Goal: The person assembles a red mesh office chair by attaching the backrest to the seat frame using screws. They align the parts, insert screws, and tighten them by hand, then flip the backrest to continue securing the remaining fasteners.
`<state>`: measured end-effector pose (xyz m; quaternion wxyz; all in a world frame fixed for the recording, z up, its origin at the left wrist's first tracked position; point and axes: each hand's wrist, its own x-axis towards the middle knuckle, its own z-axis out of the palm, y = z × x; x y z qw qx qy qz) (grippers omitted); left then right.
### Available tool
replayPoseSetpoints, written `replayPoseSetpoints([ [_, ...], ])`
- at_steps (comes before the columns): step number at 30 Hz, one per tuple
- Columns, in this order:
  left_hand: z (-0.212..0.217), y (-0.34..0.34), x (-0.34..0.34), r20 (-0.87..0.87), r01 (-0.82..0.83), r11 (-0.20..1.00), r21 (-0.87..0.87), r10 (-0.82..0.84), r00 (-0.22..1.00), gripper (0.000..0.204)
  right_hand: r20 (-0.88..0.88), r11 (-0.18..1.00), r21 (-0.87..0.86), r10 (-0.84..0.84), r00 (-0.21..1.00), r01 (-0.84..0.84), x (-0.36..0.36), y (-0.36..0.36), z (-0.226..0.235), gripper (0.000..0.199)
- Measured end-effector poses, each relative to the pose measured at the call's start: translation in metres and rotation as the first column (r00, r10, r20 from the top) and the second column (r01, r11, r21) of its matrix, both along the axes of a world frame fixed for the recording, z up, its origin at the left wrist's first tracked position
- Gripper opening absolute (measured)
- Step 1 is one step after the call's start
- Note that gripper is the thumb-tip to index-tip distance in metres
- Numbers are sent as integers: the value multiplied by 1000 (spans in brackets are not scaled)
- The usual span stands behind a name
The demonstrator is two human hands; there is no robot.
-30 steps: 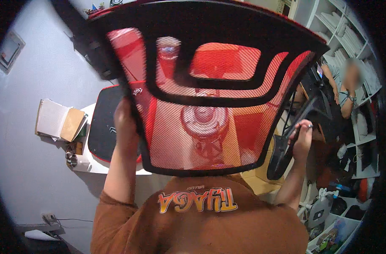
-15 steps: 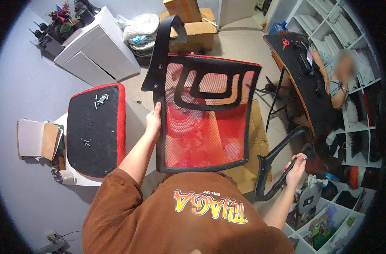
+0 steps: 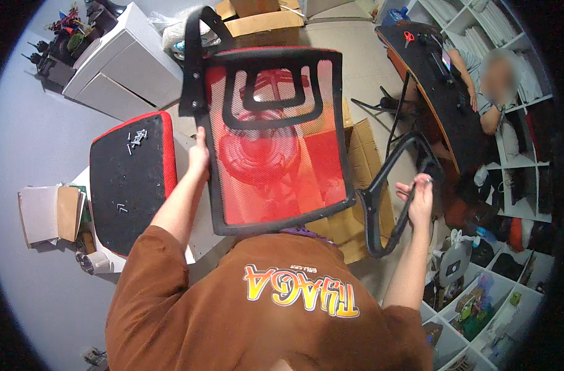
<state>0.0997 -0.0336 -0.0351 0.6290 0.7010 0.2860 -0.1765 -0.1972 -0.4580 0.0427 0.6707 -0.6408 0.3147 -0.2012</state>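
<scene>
A red mesh chair backrest [image 3: 263,157] with a black frame stands upright in front of me. My left hand [image 3: 199,154] grips its left side; some fingers are hidden behind the frame. Just above that hand, a black armrest [image 3: 193,62] is joined to the same side. My right hand [image 3: 419,191] holds a loose black loop-shaped armrest [image 3: 371,222], whose near bracket end lies close to the backrest's lower right corner. Whether the two touch, I cannot tell. To my left, a seat cushion [image 3: 127,185] lies black underside up, bearing several screws [image 3: 137,140] and small hex keys [image 3: 122,208].
Flattened cardboard [image 3: 369,167] lies on the floor behind the backrest. A white cabinet [image 3: 124,68] and cardboard boxes [image 3: 263,28] stand farther off. At the right, a person [image 3: 498,80] sits at a black desk [image 3: 427,93]. White shelving [image 3: 479,297] lines the right side.
The backrest has moved left and a little away from me. My right hand has carried the loose armrest farther forward and closer to the backrest's right edge. The whole view has shifted slightly.
</scene>
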Motion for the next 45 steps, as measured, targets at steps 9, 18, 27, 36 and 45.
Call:
replayPoseSetpoints([
  [9,56,20,-21,121,10,980,-201,15,993,75,8,879,-236,429,903,-415,60,-7,-7,26],
  [18,60,19,-52,418,116,920,-375,57,907,61,329,855,-348,496,803,-385,125,15,57,13],
  [27,35,22,-63,432,29,903,-428,177,884,61,275,737,-509,629,727,-445,119,43,103,11],
  [36,29,11,-54,404,10,913,-408,171,899,41,337,693,-452,716,611,-563,110,48,146,14],
  [45,34,25,-3,456,176,746,-642,187,870,51,367,799,-542,503,783,-259,97,52,244,29],
])
